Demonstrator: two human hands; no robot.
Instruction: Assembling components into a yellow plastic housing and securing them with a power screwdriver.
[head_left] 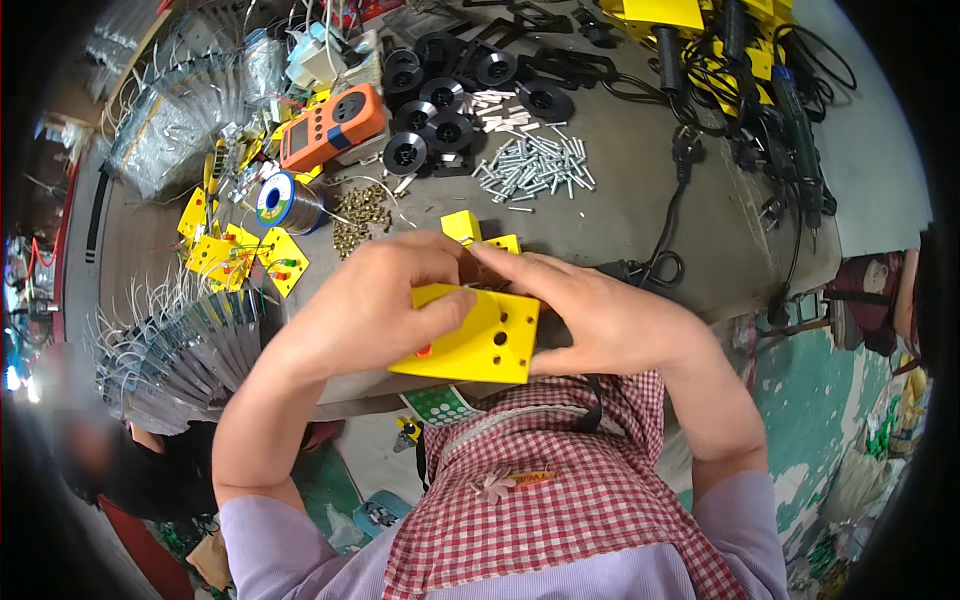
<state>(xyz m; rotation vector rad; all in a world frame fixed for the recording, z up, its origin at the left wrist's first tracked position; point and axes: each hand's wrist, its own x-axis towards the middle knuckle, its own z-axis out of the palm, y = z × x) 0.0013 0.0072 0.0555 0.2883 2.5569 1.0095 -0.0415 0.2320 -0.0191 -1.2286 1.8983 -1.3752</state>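
A: What are the fingers doing?

B: The left hand (375,300) pinches a yellow panel (475,345), with its thumb pressed on the front. The right hand (625,310) bends round the other end, half open. I can't tell if it grips anything, because the panel hides its fingertips.

A: Where is the panel?

B: Up in the hands, by the near edge of the worktop (630,140), in front of the checked apron (540,470).

A: How do you do this bit well?

B: I'd hold the panel still with the left hand, so the right one can do the careful work. Don't push hard on the red part (424,351). Leave the holes (500,339) where you can see them.

A: And farther out?

B: A small yellow block (460,226) sits just past the fingers, so don't bump it. Then come the little brass pieces (362,220) and, farther off, the silver screws (535,165). I'd reach round those piles, so they don't get mixed up.
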